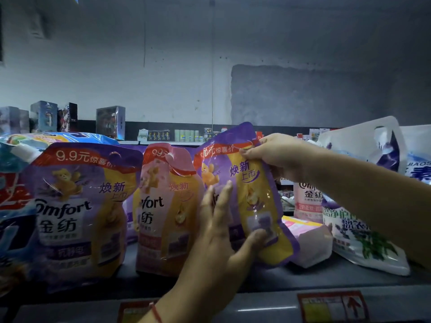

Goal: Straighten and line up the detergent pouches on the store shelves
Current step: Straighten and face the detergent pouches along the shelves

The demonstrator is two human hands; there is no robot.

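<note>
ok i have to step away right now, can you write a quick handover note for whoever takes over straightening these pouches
Left hand: flat against the front of the tilted purple pouch, thumb at its lower edge.
Right hand: pinches that pouch's top right corner.
Done: the big purple pouch and pink pouch stand upright, facing forward, on the shelf.
Left: set the tilted pouch upright beside the pink one. Then the white pouch lying slanted at right, and the small pink pack lying flat.
</note>
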